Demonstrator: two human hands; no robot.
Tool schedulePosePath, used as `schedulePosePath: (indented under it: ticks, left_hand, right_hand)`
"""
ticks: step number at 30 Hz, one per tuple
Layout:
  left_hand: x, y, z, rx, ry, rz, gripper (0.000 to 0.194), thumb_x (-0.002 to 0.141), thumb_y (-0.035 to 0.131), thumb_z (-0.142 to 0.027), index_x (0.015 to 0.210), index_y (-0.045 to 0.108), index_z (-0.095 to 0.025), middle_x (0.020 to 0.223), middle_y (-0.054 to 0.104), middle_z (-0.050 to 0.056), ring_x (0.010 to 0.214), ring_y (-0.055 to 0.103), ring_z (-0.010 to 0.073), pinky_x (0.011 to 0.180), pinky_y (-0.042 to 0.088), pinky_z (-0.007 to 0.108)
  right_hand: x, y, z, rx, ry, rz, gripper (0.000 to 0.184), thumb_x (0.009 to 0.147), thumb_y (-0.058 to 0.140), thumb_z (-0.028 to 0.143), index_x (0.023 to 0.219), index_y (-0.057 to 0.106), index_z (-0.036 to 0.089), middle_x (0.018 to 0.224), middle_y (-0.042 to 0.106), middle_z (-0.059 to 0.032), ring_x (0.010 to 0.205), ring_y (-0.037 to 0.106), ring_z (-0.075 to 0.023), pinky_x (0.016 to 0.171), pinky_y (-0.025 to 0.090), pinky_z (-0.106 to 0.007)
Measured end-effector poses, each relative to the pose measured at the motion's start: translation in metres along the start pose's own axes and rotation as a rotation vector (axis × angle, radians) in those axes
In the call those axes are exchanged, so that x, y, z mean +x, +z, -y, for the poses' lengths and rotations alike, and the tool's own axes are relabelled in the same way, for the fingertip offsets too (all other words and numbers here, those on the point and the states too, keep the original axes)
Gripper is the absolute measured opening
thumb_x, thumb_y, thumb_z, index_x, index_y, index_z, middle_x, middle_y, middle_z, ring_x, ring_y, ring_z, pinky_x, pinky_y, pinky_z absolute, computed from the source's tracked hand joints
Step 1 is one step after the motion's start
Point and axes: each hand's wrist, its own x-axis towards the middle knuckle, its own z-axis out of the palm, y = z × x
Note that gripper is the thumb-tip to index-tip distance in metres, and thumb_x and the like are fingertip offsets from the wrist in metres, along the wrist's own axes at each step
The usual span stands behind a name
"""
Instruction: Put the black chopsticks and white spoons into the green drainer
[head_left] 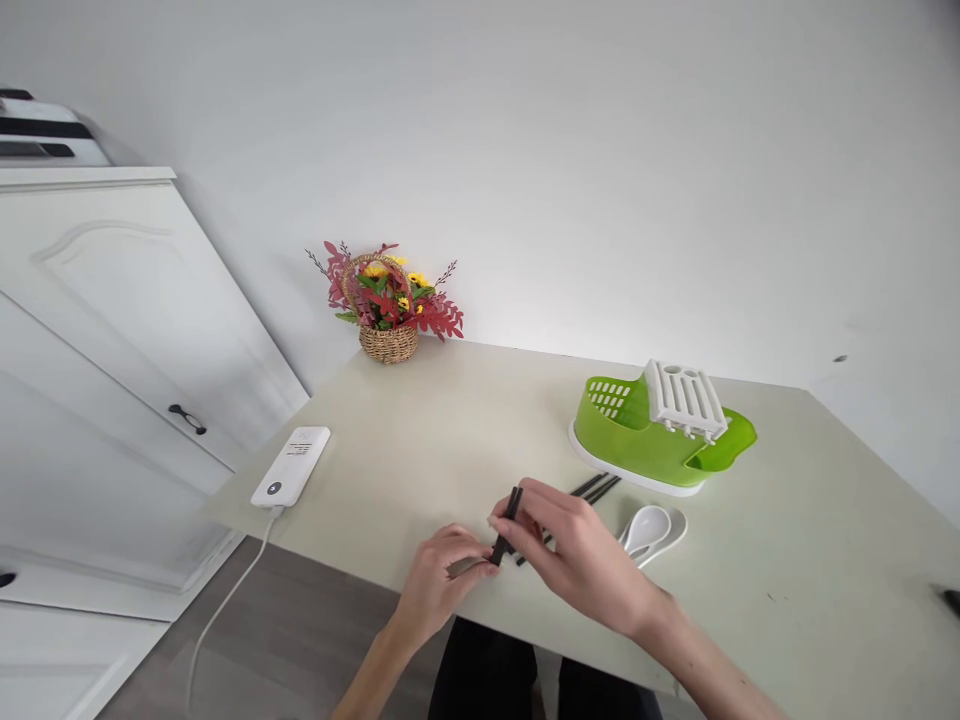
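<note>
Soft, fairly even light fills the view from a source out of frame. The wall (525,180) glows palest at its middle and greys toward the top corners. Shadows on the tabletop (450,430) are faint. Wide-angle stretch slants the cabinet (112,330); fine detail on the right hand (574,550) looks slightly soft.

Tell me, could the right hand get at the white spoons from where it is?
Probably yes: the white spoons lie on the table close beside the right hand, with nothing on top. Its fingers are busy with black sticks, though.
</note>
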Motion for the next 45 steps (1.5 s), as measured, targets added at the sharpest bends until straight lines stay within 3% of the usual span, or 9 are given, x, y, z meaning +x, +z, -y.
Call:
schedulePosePath:
  ticks: [5,17,36,41,45]
  left_hand:
    - [0.0,0.0,0.0,-0.009,-0.024,0.008,0.015,0.09,0.075,-0.04,0.086,0.082,-0.027,0.09,0.076,0.006,0.09,0.07,0.0229,0.077,0.058,0.031]
    - [-0.001,0.001,0.006,0.021,-0.046,0.029,0.014,0.09,0.077,-0.039,0.089,0.082,-0.027,0.092,0.075,0.005,0.089,0.071,0.0206,0.078,0.058,0.029]
    - [-0.002,0.004,0.008,0.15,0.007,0.044,0.011,0.09,0.077,-0.037,0.091,0.082,-0.028,0.09,0.074,0.004,0.091,0.072,0.0219,0.079,0.06,0.03]
    - [-0.001,0.005,0.011,0.164,0.049,0.039,0.015,0.094,0.071,-0.038,0.09,0.082,-0.028,0.086,0.074,0.003,0.09,0.071,0.0202,0.08,0.061,0.031]
    - [0.0,0.003,0.009,0.188,0.076,0.057,0.015,0.096,0.07,-0.038,0.09,0.081,-0.031,0.084,0.076,0.001,0.089,0.071,0.0187,0.081,0.061,0.03]
  right_hand:
    - [0.004,-0.016,0.018,0.005,0.046,-0.146,0.021,0.105,0.054,0.039,0.092,0.062,0.025,0.082,0.065,0.0002,0.064,0.058,-0.0126,0.06,0.044,-0.026]
    - [0.007,-0.038,0.033,-0.083,0.07,-0.067,0.017,0.102,0.06,0.034,0.09,0.065,0.024,0.075,0.066,0.003,0.061,0.058,-0.0109,0.057,0.044,-0.025]
    - [0.0,-0.049,0.045,-0.099,0.025,-0.101,0.019,0.104,0.057,0.032,0.089,0.065,0.023,0.074,0.066,0.0024,0.061,0.056,-0.0102,0.052,0.041,-0.023]
    - [-0.003,-0.091,0.045,-0.079,0.082,-0.212,0.027,0.102,0.059,0.044,0.087,0.068,0.023,0.072,0.068,-0.0002,0.061,0.061,-0.0127,0.053,0.047,-0.025]
    - [0.002,-0.151,0.048,-0.165,0.168,-0.483,0.034,0.094,0.065,0.059,0.09,0.071,0.026,0.072,0.07,-0.002,0.061,0.065,-0.0165,0.049,0.047,-0.028]
